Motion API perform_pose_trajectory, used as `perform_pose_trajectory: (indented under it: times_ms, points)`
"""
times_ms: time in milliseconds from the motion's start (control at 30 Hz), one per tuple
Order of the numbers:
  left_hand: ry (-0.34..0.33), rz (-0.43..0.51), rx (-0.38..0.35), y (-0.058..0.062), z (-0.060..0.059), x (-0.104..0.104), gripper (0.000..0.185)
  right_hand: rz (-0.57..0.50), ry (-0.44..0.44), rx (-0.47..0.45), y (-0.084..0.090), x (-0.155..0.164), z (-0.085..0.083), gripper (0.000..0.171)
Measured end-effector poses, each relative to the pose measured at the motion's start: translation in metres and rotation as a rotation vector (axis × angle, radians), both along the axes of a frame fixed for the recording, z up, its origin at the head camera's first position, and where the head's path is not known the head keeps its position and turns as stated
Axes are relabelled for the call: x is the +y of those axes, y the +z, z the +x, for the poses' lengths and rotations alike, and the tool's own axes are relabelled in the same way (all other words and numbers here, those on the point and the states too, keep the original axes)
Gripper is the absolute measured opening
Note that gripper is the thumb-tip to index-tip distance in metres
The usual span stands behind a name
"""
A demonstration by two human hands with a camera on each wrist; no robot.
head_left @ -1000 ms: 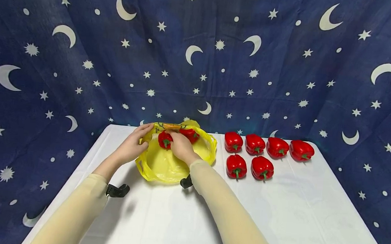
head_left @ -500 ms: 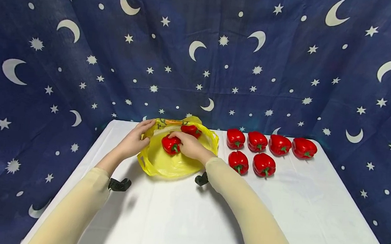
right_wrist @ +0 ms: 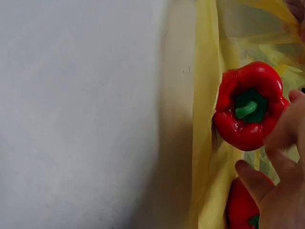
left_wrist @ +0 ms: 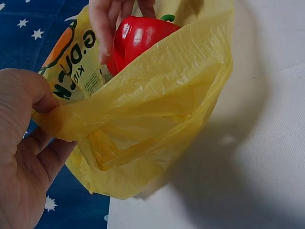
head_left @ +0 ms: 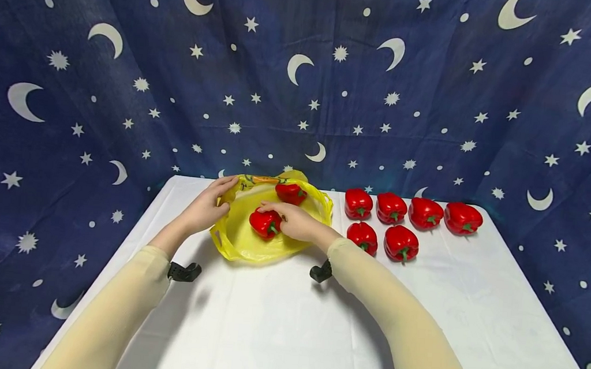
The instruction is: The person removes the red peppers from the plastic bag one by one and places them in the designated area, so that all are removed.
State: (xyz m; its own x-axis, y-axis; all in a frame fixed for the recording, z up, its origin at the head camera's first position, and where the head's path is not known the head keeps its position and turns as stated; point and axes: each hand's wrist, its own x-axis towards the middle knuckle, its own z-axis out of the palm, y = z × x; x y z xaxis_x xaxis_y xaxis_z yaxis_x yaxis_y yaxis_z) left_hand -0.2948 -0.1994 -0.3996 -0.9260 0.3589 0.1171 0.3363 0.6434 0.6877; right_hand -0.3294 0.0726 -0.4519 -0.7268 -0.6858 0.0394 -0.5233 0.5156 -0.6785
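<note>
A yellow plastic bag point(head_left: 239, 244) lies mouth open on the table, with lettering and an orange carrot print on its far side. My left hand point(head_left: 209, 205) pinches its left rim between thumb and fingers point(left_wrist: 55, 157). Inside the bag, my right hand point(head_left: 300, 222) has its fingers curled over a red bell pepper point(head_left: 265, 224) with a green stem; in the right wrist view the thumb point(right_wrist: 252, 179) stands just off its lower side. A second red bell pepper point(head_left: 291, 193) lies deeper in the bag, partly hidden by the hand in the right wrist view.
Right of the bag sit several red bell peppers in two rows: a back row point(head_left: 391, 207) and two in front, one of them a bell pepper point(head_left: 401, 242) and the other partly behind my right sleeve. A dark blue curtain point(head_left: 262, 77) hangs behind the white-covered table point(head_left: 274, 322).
My right hand has shifted right and toward me inside the bag, and the held bell pepper has come with it. My left hand stays on the rim. The head view has tilted slightly.
</note>
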Motion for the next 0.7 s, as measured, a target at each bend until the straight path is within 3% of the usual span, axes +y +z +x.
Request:
perform_pose_trajectory:
  times_ms: [133, 267, 367, 533, 700]
  points:
    - [0.004, 0.003, -0.009, 0.001, 0.001, 0.001, 0.070, -0.048, -0.069, -0.073, -0.002, 0.001, 0.004, 0.075]
    - [0.008, -0.003, -0.009, 0.001, 0.001, 0.002, 0.070, -0.080, -0.170, -0.117, -0.008, -0.003, 0.007, 0.097]
    - [0.005, -0.001, -0.010, 0.000, 0.000, 0.002, 0.069, -0.088, -0.238, -0.125, -0.013, -0.008, 0.009, 0.104]
    - [-0.001, 0.005, -0.009, -0.001, 0.000, 0.003, 0.069, -0.084, -0.281, -0.115, -0.018, -0.014, 0.011, 0.099]
    - [-0.005, -0.001, -0.001, -0.001, -0.001, 0.003, 0.070, -0.105, -0.242, -0.115, -0.020, -0.013, 0.011, 0.088]
